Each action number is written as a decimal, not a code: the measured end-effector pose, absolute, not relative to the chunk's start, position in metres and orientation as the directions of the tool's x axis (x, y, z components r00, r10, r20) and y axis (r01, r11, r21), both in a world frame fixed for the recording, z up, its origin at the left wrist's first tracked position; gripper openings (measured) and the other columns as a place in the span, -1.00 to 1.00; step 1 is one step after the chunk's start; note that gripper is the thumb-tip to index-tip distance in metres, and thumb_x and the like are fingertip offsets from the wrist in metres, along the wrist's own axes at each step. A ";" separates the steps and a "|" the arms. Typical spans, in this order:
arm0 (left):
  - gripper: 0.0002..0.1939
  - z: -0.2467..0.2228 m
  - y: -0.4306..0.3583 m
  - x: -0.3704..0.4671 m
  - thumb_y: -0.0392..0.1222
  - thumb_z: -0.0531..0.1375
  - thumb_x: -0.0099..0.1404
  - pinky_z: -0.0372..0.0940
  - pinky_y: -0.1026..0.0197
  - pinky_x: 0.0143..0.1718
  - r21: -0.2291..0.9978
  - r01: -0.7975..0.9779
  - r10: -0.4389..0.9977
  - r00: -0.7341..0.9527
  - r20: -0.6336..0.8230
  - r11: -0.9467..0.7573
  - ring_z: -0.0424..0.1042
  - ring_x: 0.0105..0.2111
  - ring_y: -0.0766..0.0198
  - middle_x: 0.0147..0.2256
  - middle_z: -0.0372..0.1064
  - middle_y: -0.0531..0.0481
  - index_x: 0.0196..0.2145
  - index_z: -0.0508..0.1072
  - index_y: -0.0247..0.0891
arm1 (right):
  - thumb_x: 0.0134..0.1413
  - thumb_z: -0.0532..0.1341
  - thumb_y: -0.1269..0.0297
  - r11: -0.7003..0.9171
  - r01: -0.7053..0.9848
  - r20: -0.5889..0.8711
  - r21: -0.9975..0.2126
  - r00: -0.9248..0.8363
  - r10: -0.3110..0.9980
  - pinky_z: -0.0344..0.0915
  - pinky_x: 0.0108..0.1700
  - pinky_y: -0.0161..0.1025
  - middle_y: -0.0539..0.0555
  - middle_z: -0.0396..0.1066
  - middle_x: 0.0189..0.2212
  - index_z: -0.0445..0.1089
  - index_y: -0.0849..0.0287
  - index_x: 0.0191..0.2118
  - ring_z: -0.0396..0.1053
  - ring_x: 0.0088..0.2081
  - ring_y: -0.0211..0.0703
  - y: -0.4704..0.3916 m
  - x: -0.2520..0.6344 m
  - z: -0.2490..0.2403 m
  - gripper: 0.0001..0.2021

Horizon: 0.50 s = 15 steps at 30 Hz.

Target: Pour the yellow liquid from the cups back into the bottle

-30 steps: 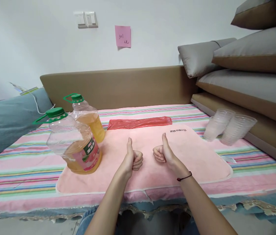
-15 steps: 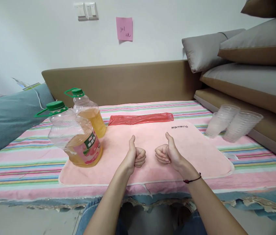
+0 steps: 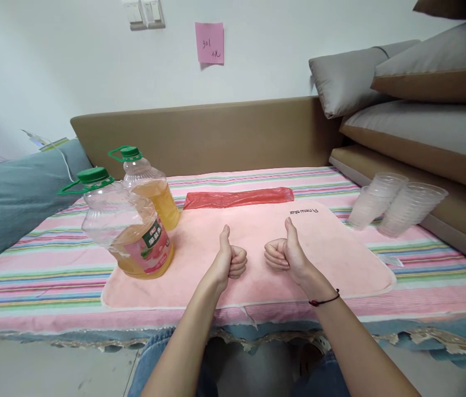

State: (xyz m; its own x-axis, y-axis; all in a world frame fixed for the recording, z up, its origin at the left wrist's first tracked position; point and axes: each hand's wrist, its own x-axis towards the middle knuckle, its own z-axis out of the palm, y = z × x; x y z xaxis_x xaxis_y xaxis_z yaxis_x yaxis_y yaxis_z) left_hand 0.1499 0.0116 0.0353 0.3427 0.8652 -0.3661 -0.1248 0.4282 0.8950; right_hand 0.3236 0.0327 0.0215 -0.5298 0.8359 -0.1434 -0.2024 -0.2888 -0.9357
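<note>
Left of the left hand [image 3: 231, 262], fingers curled and thumb raised, stands the labelled bottle [image 3: 144, 240], untouched.

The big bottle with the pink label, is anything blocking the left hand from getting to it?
No, nothing visible stands between the left hand and the big bottle. Only the pink mat lies flat below that gap.

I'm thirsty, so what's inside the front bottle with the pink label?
The front bottle has golden liquid in its lower part. Above that it is see-through, up to the green cap. The pink label covers some of the liquid, so I can't see behind it.
</note>
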 end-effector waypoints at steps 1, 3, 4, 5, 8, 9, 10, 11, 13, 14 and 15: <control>-0.21 0.036 0.012 0.150 0.48 -0.50 0.24 -0.38 0.33 -0.71 0.897 -0.125 0.866 0.344 -0.362 0.425 -0.32 -0.80 0.50 -0.81 -0.33 0.17 -0.82 -0.09 -0.15 | 0.08 -0.38 -0.45 -0.285 -0.216 -0.135 -0.934 -0.525 0.840 -0.42 -0.63 -0.27 -0.11 -0.23 -0.87 -0.05 0.05 -0.81 -0.30 -0.78 -0.41 0.033 0.323 0.021 -0.23; -0.22 0.036 0.012 0.149 0.48 -0.49 0.23 -0.38 0.33 -0.71 0.905 -0.123 0.870 0.352 -0.345 0.408 -0.32 -0.78 0.50 -0.79 -0.34 0.19 -0.81 -0.10 -0.15 | 0.06 -0.36 -0.47 -0.277 -0.234 -0.114 -0.932 -0.535 0.837 -0.42 -0.64 -0.27 -0.11 -0.23 -0.87 -0.05 0.05 -0.81 -0.29 -0.78 -0.41 0.033 0.323 0.020 -0.23; -0.22 0.036 0.012 0.149 0.50 -0.47 0.22 -0.37 0.33 -0.70 0.911 -0.123 0.873 0.359 -0.330 0.395 -0.32 -0.77 0.50 -0.78 -0.34 0.20 -0.80 -0.10 -0.15 | 0.05 -0.35 -0.48 -0.271 -0.240 -0.102 -0.932 -0.545 0.832 -0.42 -0.64 -0.27 -0.11 -0.23 -0.86 -0.04 0.05 -0.81 -0.29 -0.78 -0.41 0.033 0.323 0.020 -0.23; -0.22 0.036 0.012 0.149 0.53 -0.45 0.20 -0.37 0.33 -0.70 0.916 -0.123 0.875 0.369 -0.315 0.381 -0.32 -0.76 0.50 -0.78 -0.34 0.20 -0.79 -0.10 -0.15 | 0.04 -0.35 -0.49 -0.265 -0.243 -0.091 -0.933 -0.555 0.827 -0.41 -0.65 -0.27 -0.12 -0.23 -0.86 -0.04 0.05 -0.81 -0.28 -0.78 -0.41 0.034 0.323 0.019 -0.23; -0.24 0.035 0.012 0.149 0.56 -0.38 0.17 -0.37 0.33 -0.70 0.926 -0.130 0.876 0.392 -0.280 0.354 -0.32 -0.75 0.50 -0.76 -0.33 0.22 -0.78 -0.10 -0.14 | 0.02 -0.32 -0.51 -0.260 -0.243 -0.077 -0.935 -0.576 0.814 -0.41 -0.65 -0.28 -0.13 -0.23 -0.84 -0.05 0.05 -0.79 -0.28 -0.76 -0.41 0.034 0.323 0.020 -0.24; -0.24 0.035 0.013 0.149 0.57 -0.37 0.17 -0.37 0.32 -0.70 0.927 -0.131 0.876 0.394 -0.277 0.352 -0.32 -0.75 0.50 -0.76 -0.34 0.22 -0.78 -0.09 -0.13 | 0.00 -0.30 -0.52 -0.259 -0.242 -0.073 -0.935 -0.584 0.809 -0.42 -0.65 -0.28 -0.14 -0.23 -0.83 -0.05 0.04 -0.78 -0.28 -0.76 -0.41 0.034 0.323 0.021 -0.25; -0.24 0.035 0.013 0.149 0.57 -0.35 0.16 -0.37 0.32 -0.70 0.928 -0.132 0.878 0.393 -0.274 0.349 -0.32 -0.75 0.50 -0.76 -0.34 0.22 -0.78 -0.09 -0.13 | -0.01 -0.28 -0.54 -0.256 -0.243 -0.066 -0.936 -0.591 0.804 -0.42 -0.64 -0.28 -0.14 -0.23 -0.82 -0.05 0.04 -0.78 -0.29 -0.75 -0.41 0.033 0.322 0.023 -0.25; -0.25 0.035 0.013 0.149 0.57 -0.33 0.16 -0.38 0.32 -0.69 0.930 -0.135 0.882 0.387 -0.269 0.342 -0.31 -0.75 0.50 -0.76 -0.34 0.22 -0.78 -0.09 -0.13 | -0.03 -0.26 -0.55 -0.249 -0.247 -0.055 -0.936 -0.596 0.801 -0.42 -0.64 -0.28 -0.15 -0.23 -0.82 -0.05 0.04 -0.77 -0.29 -0.75 -0.41 0.032 0.321 0.025 -0.26; -0.26 0.034 0.012 0.149 0.57 -0.28 0.16 -0.37 0.31 -0.69 0.935 -0.146 0.897 0.363 -0.252 0.322 -0.31 -0.75 0.51 -0.75 -0.33 0.23 -0.77 -0.09 -0.12 | -0.05 -0.22 -0.55 -0.229 -0.265 -0.030 -0.937 -0.590 0.807 -0.42 -0.63 -0.29 -0.15 -0.24 -0.80 -0.06 0.04 -0.76 -0.30 -0.73 -0.41 0.031 0.321 0.028 -0.27; -0.26 0.034 0.012 0.149 0.57 -0.26 0.15 -0.37 0.32 -0.69 0.937 -0.153 0.904 0.350 -0.247 0.315 -0.31 -0.74 0.51 -0.75 -0.33 0.23 -0.77 -0.09 -0.12 | -0.05 -0.20 -0.55 -0.219 -0.273 -0.021 -0.937 -0.582 0.813 -0.42 -0.63 -0.29 -0.16 -0.24 -0.80 -0.06 0.04 -0.76 -0.31 -0.73 -0.41 0.031 0.320 0.029 -0.27; -0.27 0.034 0.012 0.149 0.57 -0.25 0.15 -0.38 0.32 -0.69 0.937 -0.161 0.909 0.339 -0.244 0.312 -0.32 -0.74 0.51 -0.75 -0.32 0.23 -0.77 -0.09 -0.12 | -0.04 -0.19 -0.55 -0.211 -0.279 -0.014 -0.937 -0.572 0.820 -0.42 -0.63 -0.29 -0.16 -0.25 -0.80 -0.07 0.04 -0.75 -0.31 -0.72 -0.41 0.030 0.320 0.030 -0.28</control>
